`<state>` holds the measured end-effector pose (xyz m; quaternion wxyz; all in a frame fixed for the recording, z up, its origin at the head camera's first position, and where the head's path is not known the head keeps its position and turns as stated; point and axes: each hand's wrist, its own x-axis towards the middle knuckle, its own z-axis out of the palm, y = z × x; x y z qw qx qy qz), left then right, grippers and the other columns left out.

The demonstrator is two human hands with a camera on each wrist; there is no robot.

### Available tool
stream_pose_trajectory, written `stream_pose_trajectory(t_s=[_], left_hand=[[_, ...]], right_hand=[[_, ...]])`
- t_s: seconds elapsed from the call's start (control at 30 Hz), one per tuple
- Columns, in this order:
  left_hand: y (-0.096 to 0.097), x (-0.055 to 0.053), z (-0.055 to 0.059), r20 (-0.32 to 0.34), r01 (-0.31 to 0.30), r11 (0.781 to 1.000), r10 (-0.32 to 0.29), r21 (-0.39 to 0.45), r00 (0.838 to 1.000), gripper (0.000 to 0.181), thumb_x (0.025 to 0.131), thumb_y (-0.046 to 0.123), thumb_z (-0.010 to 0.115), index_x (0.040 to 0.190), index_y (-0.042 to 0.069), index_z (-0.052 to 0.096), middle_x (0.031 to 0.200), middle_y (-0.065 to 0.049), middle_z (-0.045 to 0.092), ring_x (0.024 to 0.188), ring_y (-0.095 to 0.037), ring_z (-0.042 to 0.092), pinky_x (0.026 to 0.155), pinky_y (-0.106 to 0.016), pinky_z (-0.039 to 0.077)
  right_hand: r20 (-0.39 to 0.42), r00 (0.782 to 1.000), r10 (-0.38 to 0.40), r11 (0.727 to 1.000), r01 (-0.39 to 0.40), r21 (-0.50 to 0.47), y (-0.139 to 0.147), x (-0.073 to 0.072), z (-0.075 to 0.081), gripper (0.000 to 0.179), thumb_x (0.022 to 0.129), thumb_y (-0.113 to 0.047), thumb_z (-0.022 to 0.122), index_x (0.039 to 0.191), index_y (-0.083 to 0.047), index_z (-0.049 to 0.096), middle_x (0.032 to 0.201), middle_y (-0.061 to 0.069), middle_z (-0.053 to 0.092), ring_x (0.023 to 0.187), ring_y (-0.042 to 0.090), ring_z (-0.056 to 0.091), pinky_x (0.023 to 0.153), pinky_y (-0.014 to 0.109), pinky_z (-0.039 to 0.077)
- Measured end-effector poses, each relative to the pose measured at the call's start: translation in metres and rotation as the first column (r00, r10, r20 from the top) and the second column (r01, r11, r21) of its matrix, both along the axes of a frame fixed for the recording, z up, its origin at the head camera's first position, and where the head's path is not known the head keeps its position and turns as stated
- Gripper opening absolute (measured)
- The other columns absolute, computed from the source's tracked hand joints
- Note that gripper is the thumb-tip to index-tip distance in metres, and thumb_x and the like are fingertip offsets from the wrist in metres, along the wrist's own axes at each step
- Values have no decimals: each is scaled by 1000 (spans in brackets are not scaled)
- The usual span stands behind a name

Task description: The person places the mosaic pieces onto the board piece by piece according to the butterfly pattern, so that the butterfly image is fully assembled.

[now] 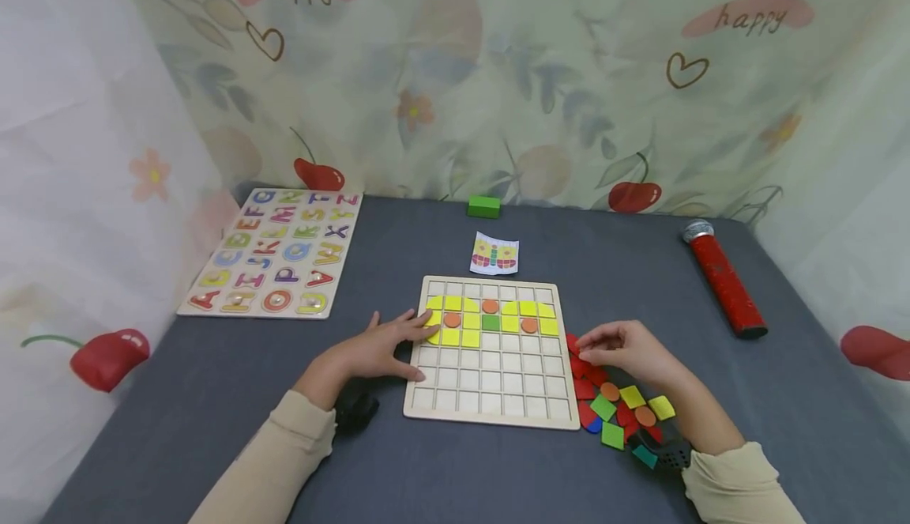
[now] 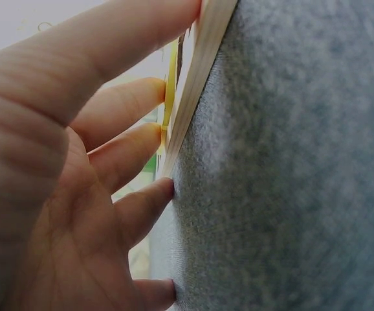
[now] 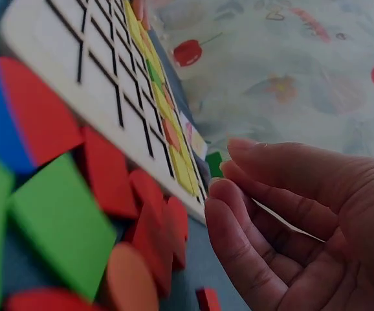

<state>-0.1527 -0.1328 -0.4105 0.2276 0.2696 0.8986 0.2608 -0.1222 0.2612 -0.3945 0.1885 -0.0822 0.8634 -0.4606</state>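
Note:
A wooden grid board (image 1: 490, 421) lies on the table, with yellow, orange and green pieces set in its upper rows. My left hand (image 1: 377, 350) rests on its left edge with fingers spread; some fingertips (image 2: 149, 91) touch yellow pieces, and the thumb lies on the rim. Just right of the board, my right hand (image 1: 629, 350) hovers over red pieces (image 1: 584, 390). In the right wrist view its thumb and fingers (image 3: 229, 227) are loosely bent, with nothing visible between them. Green squares (image 3: 64, 223), orange discs and other pieces lie loose beneath that wrist.
A small card with a butterfly pattern (image 1: 494, 254) lies beyond the board, and a green block (image 1: 484, 207) stands behind it. An alphabet board (image 1: 273, 255) is at the back left. A red microphone (image 1: 727, 283) lies at the right. Printed cloth (image 1: 455, 73) hangs behind the table.

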Motion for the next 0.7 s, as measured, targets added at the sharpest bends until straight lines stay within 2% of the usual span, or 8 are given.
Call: stream_pose_trajectory(t_s=[0.3,0.47,0.7], left_hand=[[0,0,2,-3,7,1000,-7,9,1000,78,77,34,75,143,18,38,156,-3,21,146,-30,6,107,-67,-8],[0,0,2,0,12,1000,-12,15,1000,78,77,34,75,143,18,37,156,-3,21,146,-31,6,107,-67,-8],[0,1,1,7,9,1000,-9,7,1000,78,77,35,74,144,18,37,156,-3,19,146,-31,5,107,-67,-8]], right_hand=[[17,1000,5,998,-4,-56,24,40,-2,39,87,-19,66,110,12,61,96,22,69,73,14,66,69,25,55],[43,999,-21,999,23,-35,28,58,-6,39,85,-20,68,111,9,62,101,20,68,69,11,62,60,25,53],[70,995,-69,997,67,31,29,74,-10,43,80,-26,72,108,6,64,88,11,68,64,10,58,54,22,48]])
